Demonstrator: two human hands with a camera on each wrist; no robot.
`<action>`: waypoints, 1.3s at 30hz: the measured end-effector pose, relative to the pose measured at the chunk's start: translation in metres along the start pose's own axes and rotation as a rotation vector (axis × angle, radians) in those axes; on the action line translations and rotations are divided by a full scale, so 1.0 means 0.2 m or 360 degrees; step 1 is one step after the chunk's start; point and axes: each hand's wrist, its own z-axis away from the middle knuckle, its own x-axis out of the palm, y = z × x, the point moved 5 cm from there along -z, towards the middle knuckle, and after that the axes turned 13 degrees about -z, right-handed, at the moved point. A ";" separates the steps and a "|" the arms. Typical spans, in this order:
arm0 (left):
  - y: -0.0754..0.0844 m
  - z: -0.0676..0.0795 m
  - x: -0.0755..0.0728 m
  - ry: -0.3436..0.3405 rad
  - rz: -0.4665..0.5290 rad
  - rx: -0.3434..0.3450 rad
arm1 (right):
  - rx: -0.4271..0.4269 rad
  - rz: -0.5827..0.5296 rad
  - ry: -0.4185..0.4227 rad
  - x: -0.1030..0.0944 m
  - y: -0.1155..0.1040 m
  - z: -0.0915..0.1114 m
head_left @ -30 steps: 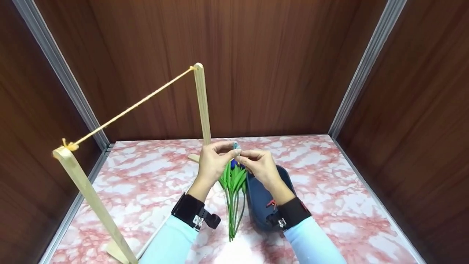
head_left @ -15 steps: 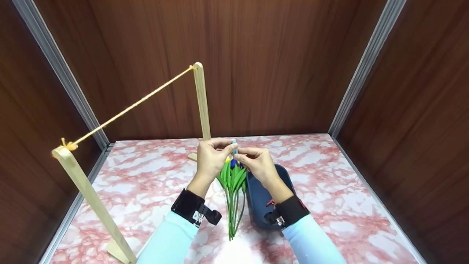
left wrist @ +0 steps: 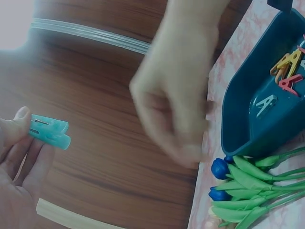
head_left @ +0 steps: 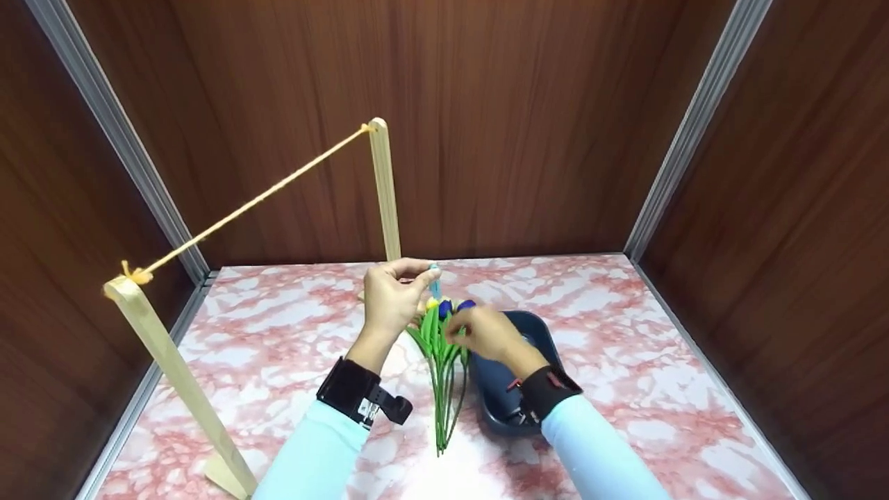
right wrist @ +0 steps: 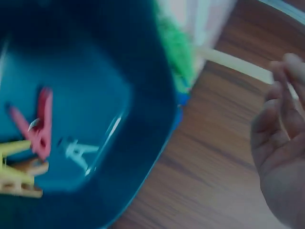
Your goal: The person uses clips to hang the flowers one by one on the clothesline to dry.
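My left hand [head_left: 394, 295] pinches a light blue clothespin [left wrist: 50, 130] between thumb and fingers, its free end pointing away from the palm. It is held up above the far ends of the artificial tulips [head_left: 444, 333]. My right hand [head_left: 483, 333], blurred, is apart from the clothespin, over the tulips and the near side of the dark blue bin [head_left: 531, 321]. Its fingers are loosely bent and nothing shows in them. In the bin lie several clothespins, among them a red clothespin [right wrist: 43, 124], a yellow clothespin [left wrist: 289, 62] and a pale clothespin [right wrist: 78, 152].
At the left stand two wooden posts, a near post [head_left: 177, 375] and a far post [head_left: 384, 187], with a yellow string [head_left: 257, 199] tied between their tops. The pink marbled table [head_left: 646, 361] ends at brown wood-grain walls [head_left: 500, 125].
The right hand has left the clothespin and moved down toward the bin. The left hand keeps its pinch and has shifted slightly left.
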 end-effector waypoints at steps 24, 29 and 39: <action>0.00 0.02 -0.03 -0.0013 -0.0016 -0.0020 | -0.0365 0.1611 -0.0452 0.48 0.04 -0.06; -0.01 0.02 -0.03 -0.0030 -0.0010 -0.0037 | -0.0479 0.1594 -0.0402 0.49 0.05 -0.05; -0.02 0.01 -0.06 0.0012 -0.0052 -0.0002 | -0.0681 0.1229 -0.0198 0.35 0.01 -0.08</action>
